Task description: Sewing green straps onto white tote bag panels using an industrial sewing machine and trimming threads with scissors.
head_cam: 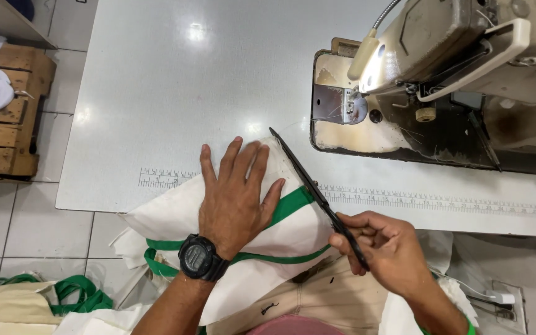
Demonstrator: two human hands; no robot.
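Fabric, a white cloth bag with green band (280,232), lies pinned flat on the white tabletop (175,80) by the left hand (234,198), palm spread open, so it holds steady. Right hand (389,248), beside that bag, has its grip closed on black metal scissors (317,192), whose blades run along the bag's edge.

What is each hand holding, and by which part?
The right hand holds black scissors by their handles. The left hand grasps nothing; it presses flat on the white fabric.

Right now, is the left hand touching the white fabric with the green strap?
Touching. The head view shows the left hand pressed flat, fingers spread, on the white fabric, with no gap beneath the palm.
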